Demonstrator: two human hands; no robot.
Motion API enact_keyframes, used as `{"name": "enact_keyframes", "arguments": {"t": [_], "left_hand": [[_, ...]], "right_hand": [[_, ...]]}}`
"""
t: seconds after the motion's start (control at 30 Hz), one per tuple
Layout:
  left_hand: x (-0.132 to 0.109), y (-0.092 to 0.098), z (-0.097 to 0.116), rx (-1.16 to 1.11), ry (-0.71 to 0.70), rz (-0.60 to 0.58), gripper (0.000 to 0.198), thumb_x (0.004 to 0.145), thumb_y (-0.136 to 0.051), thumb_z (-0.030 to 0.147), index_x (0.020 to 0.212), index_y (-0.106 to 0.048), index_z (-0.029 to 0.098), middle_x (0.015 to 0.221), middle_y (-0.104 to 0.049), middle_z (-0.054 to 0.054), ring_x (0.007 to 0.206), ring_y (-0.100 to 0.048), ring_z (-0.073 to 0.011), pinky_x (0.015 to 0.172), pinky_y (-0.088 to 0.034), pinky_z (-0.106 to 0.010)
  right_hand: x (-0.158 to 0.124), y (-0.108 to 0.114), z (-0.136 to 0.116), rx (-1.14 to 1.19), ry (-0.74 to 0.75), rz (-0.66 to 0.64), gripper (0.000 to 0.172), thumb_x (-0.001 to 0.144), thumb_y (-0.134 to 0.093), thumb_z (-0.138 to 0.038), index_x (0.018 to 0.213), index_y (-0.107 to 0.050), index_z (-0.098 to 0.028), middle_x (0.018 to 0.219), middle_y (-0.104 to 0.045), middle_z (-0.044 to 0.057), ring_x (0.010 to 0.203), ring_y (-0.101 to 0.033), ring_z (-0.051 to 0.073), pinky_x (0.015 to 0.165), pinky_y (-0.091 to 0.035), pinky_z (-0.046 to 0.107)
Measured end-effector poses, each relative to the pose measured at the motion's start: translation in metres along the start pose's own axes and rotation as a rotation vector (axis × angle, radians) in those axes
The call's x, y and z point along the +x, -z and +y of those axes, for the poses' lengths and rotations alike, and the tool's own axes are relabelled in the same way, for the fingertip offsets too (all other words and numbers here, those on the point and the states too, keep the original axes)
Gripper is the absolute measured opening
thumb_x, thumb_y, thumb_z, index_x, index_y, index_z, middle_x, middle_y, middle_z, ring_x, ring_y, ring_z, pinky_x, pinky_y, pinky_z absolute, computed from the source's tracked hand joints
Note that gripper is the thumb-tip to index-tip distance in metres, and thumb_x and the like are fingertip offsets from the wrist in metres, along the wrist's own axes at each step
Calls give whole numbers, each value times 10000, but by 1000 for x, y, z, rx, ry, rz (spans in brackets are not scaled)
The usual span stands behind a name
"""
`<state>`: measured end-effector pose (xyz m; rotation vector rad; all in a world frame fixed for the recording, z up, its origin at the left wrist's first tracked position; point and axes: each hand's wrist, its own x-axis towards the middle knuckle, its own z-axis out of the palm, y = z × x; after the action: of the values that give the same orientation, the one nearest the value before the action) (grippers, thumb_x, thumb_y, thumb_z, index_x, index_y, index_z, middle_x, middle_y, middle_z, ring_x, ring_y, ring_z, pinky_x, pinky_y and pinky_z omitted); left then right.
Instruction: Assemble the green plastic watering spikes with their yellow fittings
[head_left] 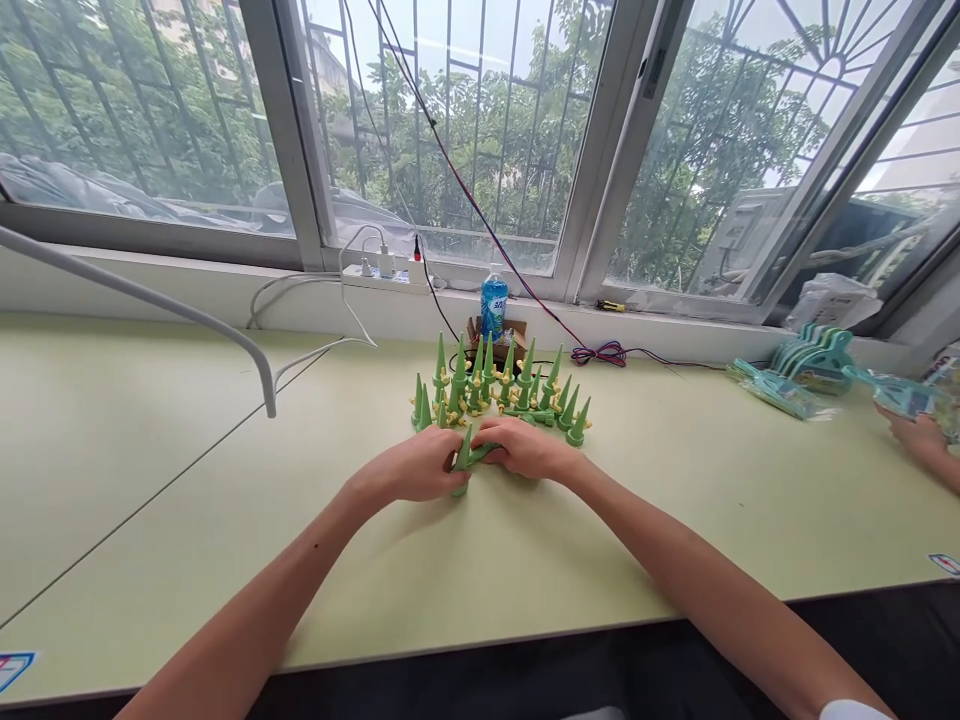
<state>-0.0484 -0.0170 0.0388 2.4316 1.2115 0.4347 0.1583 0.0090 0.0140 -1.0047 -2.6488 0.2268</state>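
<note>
Green spike (466,448), one smooth, pointed cone, stands nearly upright about midway between the worktop's (420,590) far and near edges, gripped near its base by the left hand (424,465), which partly hides it. Curled fingers of the right hand (521,448) hold one green piece (484,453), mostly covered. Towards the far edge, over a dozen similar spikes (488,360) with yellow fittings (506,376) overlap too much for exact counting.

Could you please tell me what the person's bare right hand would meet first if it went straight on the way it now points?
The right hand would probably first meet the pointed green plastic cone that the left hand holds, though depth is unclear in this single view.
</note>
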Motion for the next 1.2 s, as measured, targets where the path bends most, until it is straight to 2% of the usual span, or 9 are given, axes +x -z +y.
{"name": "enact_keyframes", "arguments": {"t": [0.13,0.23,0.3,0.37,0.5,0.6,0.73,0.93,1.2], "left_hand": [[0,3,-1,46,-29,-15,239,676,-585,274,517,-414,226,512,-489,6,476,-426,-153,460,-256,-295],[0,3,-2,92,-18,-34,274,699,-575,291,520,-379,223,517,-466,7,481,-409,-153,465,-254,-298],[-1,3,-3,96,-4,-23,274,700,-588,300,528,-388,224,535,-474,3,488,-411,-155,465,-263,-295],[-1,3,-3,78,-1,-8,260,689,-608,301,536,-412,226,555,-491,-1,491,-417,-154,463,-271,-292],[-1,2,3,73,-19,-13,289,706,-612,330,537,-404,223,566,-486,-6,487,-404,-148,452,-269,-289],[-1,-1,12,95,-55,-28,304,752,-586,364,561,-400,218,604,-500,-10,518,-426,-149,473,-296,-284],[-1,-8,24,90,-84,-40,308,801,-551,396,605,-402,212,632,-511,-8,542,-445,-143,490,-313,-279],[0,-21,28,112,-116,-9,336,805,-563,412,591,-400,211,587,-504,-4,513,-430,-146,481,-281,-288],[2,-27,24,109,-151,-3,338,824,-549,419,603,-398,212,586,-512,-3,511,-438,-149,489,-263,-291]], "right_hand": [[2,-2,-3,42,62,10,212,903,-561,-129,1055,-687,-202,1032,-668,53,935,-612,170,822,-455,267],[-5,2,-7,-37,42,85,275,911,-583,-187,1180,-635,-211,1101,-675,70,1029,-606,203,906,-438,317],[-15,9,-9,-78,-24,180,354,919,-580,-207,1273,-573,-214,1217,-638,84,1117,-578,218,955,-421,341],[-28,18,-10,-104,-167,216,354,928,-559,-204,1283,-560,-213,1266,-603,92,1097,-591,211,905,-446,317],[-57,35,-2,-194,-450,54,293,915,-564,-199,1205,-610,-203,1153,-627,102,977,-629,221,756,-450,291],[-74,40,3,-205,-531,-61,271,881,-587,-150,1142,-639,-202,1104,-637,93,1004,-615,230,738,-421,273],[-86,41,0,-212,-577,-123,266,869,-595,-150,1127,-641,-200,1080,-632,87,1000,-605,228,703,-391,257],[-93,34,-1,-259,-607,-111,317,877,-582,-175,1191,-603,-219,1102,-603,88,924,-617,206,662,-370,257],[-94,15,13,-237,-587,-24,238,917,-489,-164,1135,-582,-178,1014,-584,103,862,-600,215,653,-380,277]]}}
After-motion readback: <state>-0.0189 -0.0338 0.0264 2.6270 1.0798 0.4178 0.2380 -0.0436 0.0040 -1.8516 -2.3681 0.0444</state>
